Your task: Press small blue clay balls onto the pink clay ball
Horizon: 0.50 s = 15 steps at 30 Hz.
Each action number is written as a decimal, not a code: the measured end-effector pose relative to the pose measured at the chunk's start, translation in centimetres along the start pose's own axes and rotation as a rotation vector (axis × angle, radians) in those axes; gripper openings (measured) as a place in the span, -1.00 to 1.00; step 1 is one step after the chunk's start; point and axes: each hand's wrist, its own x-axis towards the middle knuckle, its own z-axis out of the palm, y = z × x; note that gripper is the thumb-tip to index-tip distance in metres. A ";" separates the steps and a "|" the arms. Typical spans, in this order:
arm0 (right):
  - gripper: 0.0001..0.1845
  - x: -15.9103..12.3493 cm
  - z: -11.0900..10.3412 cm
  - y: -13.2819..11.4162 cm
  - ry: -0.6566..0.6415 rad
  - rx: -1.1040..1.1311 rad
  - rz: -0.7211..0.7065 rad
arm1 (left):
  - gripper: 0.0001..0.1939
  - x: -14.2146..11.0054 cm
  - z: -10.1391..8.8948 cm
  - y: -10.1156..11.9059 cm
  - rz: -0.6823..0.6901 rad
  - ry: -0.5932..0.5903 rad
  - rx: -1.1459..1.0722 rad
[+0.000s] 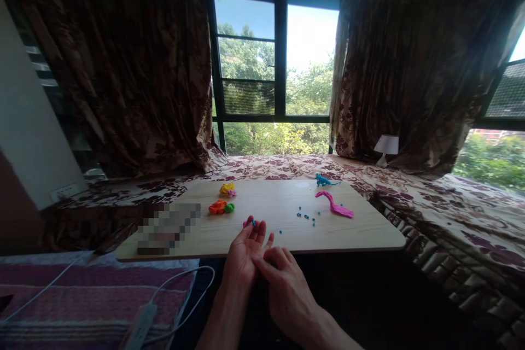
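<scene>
My left hand (245,251) is held palm up at the near edge of a light wooden board (369,232), fingers stretched out. A small pink and blue bit of clay (249,223) sits at its fingertips. My right hand (283,276) rests against the left palm with its fingers curled and pinched; what they hold, if anything, is hidden. On the board lie a pink clay strip (335,205), a blue clay dinosaur (324,180), scattered blue clay crumbs (307,215), an orange and green lump (220,207) and a yellow and pink lump (227,190).
A blurred patch (166,228) covers the board's left end. A white cable with an inline switch (143,320) crosses a striped blanket (61,295) at lower left. A floral window seat (451,202), a small white lamp (386,147) and heavy curtains (135,76) stand behind.
</scene>
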 end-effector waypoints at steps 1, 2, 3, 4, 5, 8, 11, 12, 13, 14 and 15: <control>-0.40 0.0 0.0 0.0 0.003 -0.003 -0.005 | -0.80 0.0 0.0 0.0 0.001 -0.001 0.003; -0.40 0.1 0.1 0.1 0.007 -0.013 -0.005 | -0.80 0.0 0.1 0.0 0.003 -0.001 0.007; -0.39 0.2 0.2 0.2 0.012 -0.024 0.000 | -0.80 0.0 0.1 0.0 0.005 0.001 0.010; -0.36 0.2 0.2 0.3 0.018 -0.031 0.009 | -0.80 -0.1 0.1 0.0 0.008 0.003 0.012; -0.33 0.3 0.3 0.4 0.023 -0.033 0.017 | -0.81 0.0 0.0 0.1 0.010 0.005 0.012; -0.28 0.4 0.3 0.5 0.031 -0.018 0.006 | -0.80 0.1 -0.1 0.1 0.016 0.003 0.009; -0.37 0.7 0.4 0.3 0.048 -0.014 -0.063 | -0.79 0.2 -0.1 -0.2 0.018 0.007 0.016; -0.41 0.8 0.5 0.3 0.065 -0.023 -0.080 | -0.79 0.2 -0.1 -0.3 0.018 0.010 0.018; -0.44 1.0 0.7 0.3 0.087 -0.039 -0.090 | -0.79 0.2 -0.1 -0.3 0.019 0.014 0.020; -0.48 1.1 1.0 0.5 0.110 -0.061 -0.098 | -0.79 0.2 -0.1 -0.2 0.022 0.017 0.019; -0.51 1.3 1.3 0.7 0.136 -0.087 -0.111 | -0.79 0.2 0.0 -0.1 0.028 0.022 0.017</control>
